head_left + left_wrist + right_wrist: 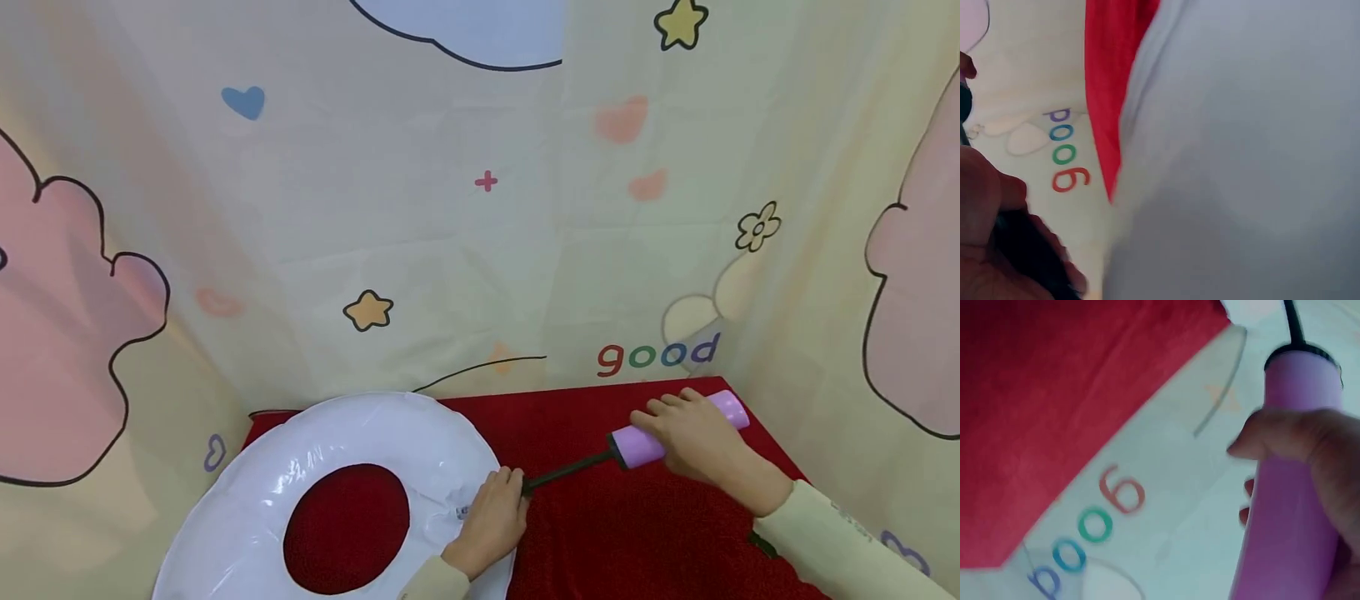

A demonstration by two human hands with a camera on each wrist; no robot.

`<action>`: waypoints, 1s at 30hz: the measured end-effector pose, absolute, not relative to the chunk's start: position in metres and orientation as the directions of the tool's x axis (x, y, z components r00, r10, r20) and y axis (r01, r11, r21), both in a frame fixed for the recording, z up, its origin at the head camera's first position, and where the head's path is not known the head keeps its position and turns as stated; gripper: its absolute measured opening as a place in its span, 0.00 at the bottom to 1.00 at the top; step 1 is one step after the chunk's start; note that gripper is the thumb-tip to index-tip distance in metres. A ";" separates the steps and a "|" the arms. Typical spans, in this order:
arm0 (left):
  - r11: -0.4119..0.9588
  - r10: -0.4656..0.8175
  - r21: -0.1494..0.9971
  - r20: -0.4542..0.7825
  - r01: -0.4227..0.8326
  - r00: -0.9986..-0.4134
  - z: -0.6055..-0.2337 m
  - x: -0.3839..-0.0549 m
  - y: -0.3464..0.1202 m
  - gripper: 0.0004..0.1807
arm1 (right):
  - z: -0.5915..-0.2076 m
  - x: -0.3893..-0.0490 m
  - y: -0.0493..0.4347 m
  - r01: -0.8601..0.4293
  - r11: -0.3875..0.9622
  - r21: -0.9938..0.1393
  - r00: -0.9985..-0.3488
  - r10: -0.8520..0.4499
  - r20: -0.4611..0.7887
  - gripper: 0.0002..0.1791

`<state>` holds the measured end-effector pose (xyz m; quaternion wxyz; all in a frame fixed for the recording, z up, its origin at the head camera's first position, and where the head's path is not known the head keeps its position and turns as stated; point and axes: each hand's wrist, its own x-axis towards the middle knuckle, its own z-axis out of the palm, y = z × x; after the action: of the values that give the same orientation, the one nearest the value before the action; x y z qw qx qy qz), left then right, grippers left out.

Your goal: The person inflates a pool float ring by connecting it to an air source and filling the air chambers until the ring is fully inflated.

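My right hand (693,437) grips the purple barrel (1291,519) of a hand air pump, its thumb lying across the barrel in the right wrist view. A thin black rod (566,472) runs from the barrel's dark end down to my left hand (491,521). In the left wrist view, my left fingers curl round the pump's black end piece (1029,250). Beside and beneath that hand lies a white inflatable ring (225,500), looking full and rounded. A small clear valve (461,512) shows at the left hand's edge; whether the pump joins it is hidden.
A red cloth (600,533) covers the table and shows through the ring's hole. Behind and at both sides hangs a pale printed curtain (450,250) with stars, hearts and the word "good". A small dark object (763,545) lies by the right sleeve.
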<state>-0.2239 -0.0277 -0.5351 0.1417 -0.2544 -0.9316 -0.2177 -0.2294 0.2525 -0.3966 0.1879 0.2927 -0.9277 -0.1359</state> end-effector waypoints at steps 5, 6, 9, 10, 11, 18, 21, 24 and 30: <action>0.781 0.414 0.309 0.395 0.543 -0.820 -0.534 -0.224 -0.025 0.04 | -0.404 -0.229 0.236 -0.503 0.769 0.394 -0.748 -0.616 0.248 0.31; 0.782 0.410 0.302 0.410 0.545 -0.815 -0.531 -0.225 -0.020 0.05 | -0.407 -0.229 0.228 -0.501 0.762 0.410 -0.739 -0.623 0.254 0.31; 0.772 0.409 0.312 0.421 0.553 -0.810 -0.523 -0.224 -0.005 0.05 | -0.421 -0.229 0.202 -0.496 0.736 0.460 -0.710 -0.649 0.273 0.30; 0.767 0.409 0.322 0.421 0.555 -0.810 -0.522 -0.224 -0.002 0.04 | -0.425 -0.229 0.194 -0.497 0.727 0.474 -0.701 -0.658 0.275 0.30; 0.760 0.408 0.338 0.416 0.555 -0.813 -0.521 -0.223 -0.001 0.04 | -0.428 -0.229 0.188 -0.498 0.720 0.484 -0.695 -0.665 0.274 0.29; 0.722 0.439 0.411 0.349 0.557 -0.828 -0.525 -0.215 -0.015 0.04 | -0.431 -0.225 0.191 -0.550 0.711 0.438 -0.708 -0.675 0.206 0.29; 0.716 0.451 0.411 0.346 0.565 -0.823 -0.526 -0.219 -0.025 0.04 | -0.423 -0.227 0.208 -0.540 0.741 0.400 -0.728 -0.650 0.220 0.31; 0.740 0.437 0.391 0.339 0.547 -0.833 -0.531 -0.224 -0.039 0.05 | -0.417 -0.230 0.226 -0.510 0.778 0.366 -0.755 -0.609 0.241 0.32; 0.754 0.459 0.365 0.302 0.547 -0.835 -0.535 -0.224 -0.046 0.04 | -0.417 -0.226 0.234 -0.484 0.815 0.320 -0.797 -0.561 0.224 0.35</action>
<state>-0.2242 -0.0463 -0.5349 0.0973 -0.2701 -0.9313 -0.2242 -0.2258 0.2336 -0.4175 0.1559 0.2780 -0.9397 -0.1240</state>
